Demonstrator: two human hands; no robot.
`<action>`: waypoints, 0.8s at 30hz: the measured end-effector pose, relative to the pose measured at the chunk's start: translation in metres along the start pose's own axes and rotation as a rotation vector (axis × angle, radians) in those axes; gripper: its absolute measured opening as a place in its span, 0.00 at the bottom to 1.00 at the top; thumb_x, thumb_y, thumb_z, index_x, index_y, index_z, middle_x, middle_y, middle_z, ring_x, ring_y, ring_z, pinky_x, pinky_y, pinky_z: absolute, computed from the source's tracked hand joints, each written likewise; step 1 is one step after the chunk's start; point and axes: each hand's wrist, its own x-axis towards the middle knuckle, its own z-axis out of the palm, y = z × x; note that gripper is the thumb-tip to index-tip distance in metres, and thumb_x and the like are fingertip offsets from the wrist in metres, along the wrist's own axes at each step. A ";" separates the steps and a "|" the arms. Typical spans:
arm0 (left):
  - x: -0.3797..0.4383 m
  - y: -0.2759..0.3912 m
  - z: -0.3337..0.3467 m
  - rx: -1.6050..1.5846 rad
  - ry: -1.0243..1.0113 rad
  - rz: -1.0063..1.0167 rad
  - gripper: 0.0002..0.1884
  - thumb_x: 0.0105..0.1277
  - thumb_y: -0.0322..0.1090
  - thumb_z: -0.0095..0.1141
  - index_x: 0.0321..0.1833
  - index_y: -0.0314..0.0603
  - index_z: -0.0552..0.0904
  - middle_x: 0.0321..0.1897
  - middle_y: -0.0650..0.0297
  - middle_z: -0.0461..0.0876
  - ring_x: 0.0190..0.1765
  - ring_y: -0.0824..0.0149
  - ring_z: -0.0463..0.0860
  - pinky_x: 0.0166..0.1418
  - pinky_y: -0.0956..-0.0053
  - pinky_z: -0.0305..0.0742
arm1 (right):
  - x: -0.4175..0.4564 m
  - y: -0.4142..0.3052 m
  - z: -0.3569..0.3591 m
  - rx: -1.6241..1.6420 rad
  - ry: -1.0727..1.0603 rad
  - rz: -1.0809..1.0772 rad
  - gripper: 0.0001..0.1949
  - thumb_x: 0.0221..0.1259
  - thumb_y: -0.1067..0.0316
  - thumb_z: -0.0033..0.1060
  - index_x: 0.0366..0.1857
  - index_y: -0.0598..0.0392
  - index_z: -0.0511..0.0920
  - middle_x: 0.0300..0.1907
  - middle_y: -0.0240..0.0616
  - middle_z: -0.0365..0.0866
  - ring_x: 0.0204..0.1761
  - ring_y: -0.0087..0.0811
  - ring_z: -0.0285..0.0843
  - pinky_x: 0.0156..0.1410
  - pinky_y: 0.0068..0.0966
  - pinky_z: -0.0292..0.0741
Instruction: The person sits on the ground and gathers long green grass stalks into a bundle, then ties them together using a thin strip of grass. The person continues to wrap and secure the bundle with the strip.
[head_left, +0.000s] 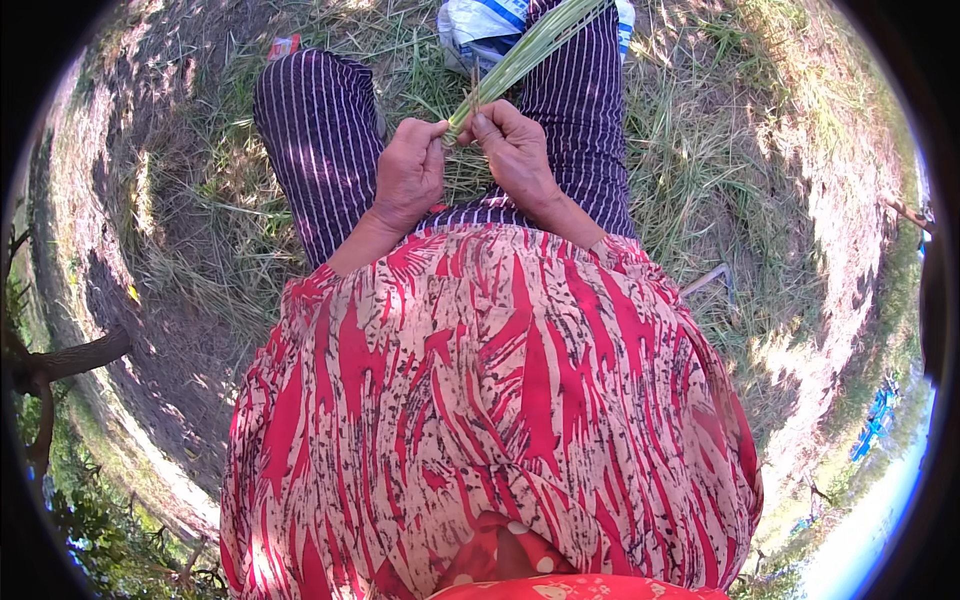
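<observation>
A bundle of long green grass stalks (525, 56) runs from between my hands up across my right trouser leg. Its narrow, paler lower end is pinched between the thumb and fingers of my left hand (411, 169). Beside it my right hand (516, 146) grips the bundle near that same end, thumb bent over. A thin brownish strip or stem (475, 82) stands up from my right fingers, crossing the stalks; what it is exactly cannot be told. Both hands are held between my knees, in dark striped trousers (315, 135).
A white and blue woven sack (480, 30) lies ahead. Cut grass (225, 262) covers the ground. A thin bent tool (705, 281), possibly a sickle, rests to my right. A red packet (283, 46) lies front left. A tree branch (82, 356) and a blue machine (876, 420) are farther off.
</observation>
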 end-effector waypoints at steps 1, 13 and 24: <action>0.000 0.000 0.000 -0.026 0.015 0.025 0.08 0.60 0.21 0.51 0.42 0.34 0.77 0.31 0.56 0.74 0.28 0.60 0.79 0.33 0.72 0.72 | 0.000 0.000 -0.001 -0.010 -0.003 -0.013 0.06 0.63 0.75 0.49 0.29 0.62 0.74 0.28 0.33 0.72 0.29 0.20 0.76 0.34 0.17 0.72; -0.008 -0.015 0.000 -0.525 -0.292 -0.475 0.16 0.63 0.24 0.54 0.53 0.29 0.72 0.39 0.66 0.74 0.35 0.77 0.78 0.39 0.85 0.74 | -0.001 0.024 -0.006 0.052 -0.042 -0.020 0.04 0.63 0.75 0.51 0.30 0.62 0.75 0.29 0.33 0.71 0.29 0.20 0.75 0.33 0.16 0.71; 0.002 0.004 -0.005 -0.877 -0.382 -0.800 0.17 0.66 0.27 0.51 0.55 0.33 0.63 0.45 0.55 0.78 0.42 0.68 0.81 0.45 0.76 0.78 | -0.005 0.015 -0.008 0.265 -0.053 0.161 0.04 0.63 0.76 0.50 0.31 0.63 0.75 0.30 0.32 0.72 0.31 0.20 0.75 0.34 0.16 0.72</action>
